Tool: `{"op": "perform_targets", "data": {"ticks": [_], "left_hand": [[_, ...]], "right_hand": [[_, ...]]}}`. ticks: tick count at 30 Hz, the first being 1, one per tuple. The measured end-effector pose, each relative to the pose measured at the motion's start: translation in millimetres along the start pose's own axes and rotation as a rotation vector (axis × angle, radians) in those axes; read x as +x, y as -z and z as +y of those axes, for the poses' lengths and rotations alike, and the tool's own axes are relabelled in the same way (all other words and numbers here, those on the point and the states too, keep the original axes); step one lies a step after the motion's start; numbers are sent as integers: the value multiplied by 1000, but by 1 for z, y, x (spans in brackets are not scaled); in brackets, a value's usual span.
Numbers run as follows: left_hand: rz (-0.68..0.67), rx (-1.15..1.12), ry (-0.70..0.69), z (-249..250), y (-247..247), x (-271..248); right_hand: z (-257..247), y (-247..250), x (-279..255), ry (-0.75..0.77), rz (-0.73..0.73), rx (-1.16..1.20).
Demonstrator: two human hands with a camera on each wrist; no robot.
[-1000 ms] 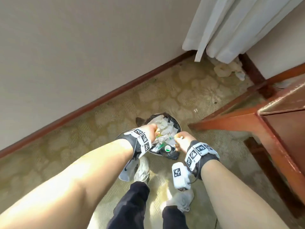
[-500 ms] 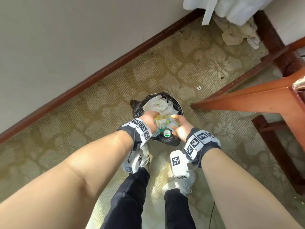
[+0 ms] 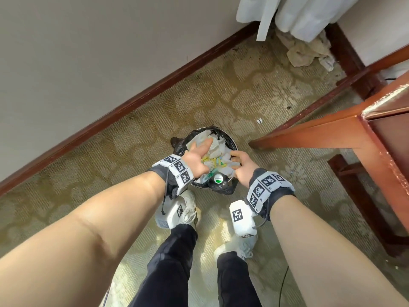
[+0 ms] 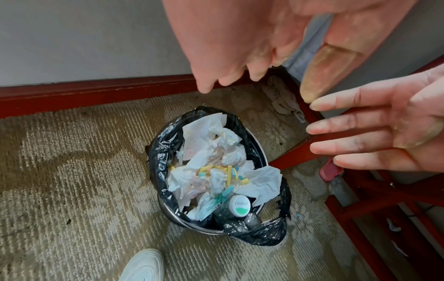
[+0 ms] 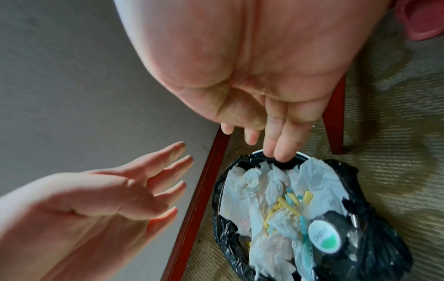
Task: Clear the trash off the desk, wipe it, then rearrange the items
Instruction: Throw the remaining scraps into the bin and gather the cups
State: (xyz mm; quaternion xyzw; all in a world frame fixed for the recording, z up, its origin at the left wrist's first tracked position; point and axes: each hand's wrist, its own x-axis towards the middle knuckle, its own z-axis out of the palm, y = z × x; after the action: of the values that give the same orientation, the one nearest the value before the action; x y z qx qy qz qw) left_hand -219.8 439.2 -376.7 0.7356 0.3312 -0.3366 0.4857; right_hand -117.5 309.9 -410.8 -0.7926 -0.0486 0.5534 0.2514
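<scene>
A small round trash bin (image 3: 233, 142) lined with a black bag (image 4: 165, 152) stands on the carpet in front of my feet. It is heaped with crumpled white tissues (image 4: 204, 140), small yellow and blue scraps (image 4: 229, 175) and a bottle with a white and green cap (image 4: 239, 203). My left hand (image 3: 200, 151) hovers over the bin's left side, fingers spread, holding nothing. My right hand (image 3: 238, 160) hovers over its right side, fingers loose and empty. In the right wrist view both palms face each other above the bag (image 5: 217, 199), the right hand (image 5: 276, 136) above the left hand (image 5: 156, 182).
A red-brown wooden desk (image 3: 376, 129) with low braces stands at the right. The wall's dark skirting board (image 3: 132, 103) runs behind the bin. A white curtain (image 3: 298, 14) hangs over a crumpled cloth (image 3: 305, 52) in the corner. My shoes (image 3: 188, 209) stand just before the bin.
Both hands were bunched together over the bin around scraps. Now their fingers are spread and apart, and the scraps lie in the bin. The head view has tilted down.
</scene>
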Motion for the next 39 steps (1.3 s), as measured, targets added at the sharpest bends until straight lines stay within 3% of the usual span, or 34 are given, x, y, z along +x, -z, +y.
{"op": "perform_targets", "data": {"ticks": [5, 10, 19, 24, 31, 39], "left_hand": [[61, 63, -63, 22, 14, -22], [168, 201, -205, 76, 31, -74], [282, 492, -665, 235, 52, -191], [206, 695, -819, 315, 5, -236], [122, 909, -905, 402, -106, -235], [235, 989, -630, 507, -213, -166]], "right_hand": [[-9, 24, -37, 51, 43, -25], [-33, 63, -115, 114, 89, -129], [-60, 166, -293, 325, 386, -78], [-12, 226, -375, 284, 541, -32], [83, 317, -418, 159, 691, -88], [165, 417, -399, 64, 763, -246]]}}
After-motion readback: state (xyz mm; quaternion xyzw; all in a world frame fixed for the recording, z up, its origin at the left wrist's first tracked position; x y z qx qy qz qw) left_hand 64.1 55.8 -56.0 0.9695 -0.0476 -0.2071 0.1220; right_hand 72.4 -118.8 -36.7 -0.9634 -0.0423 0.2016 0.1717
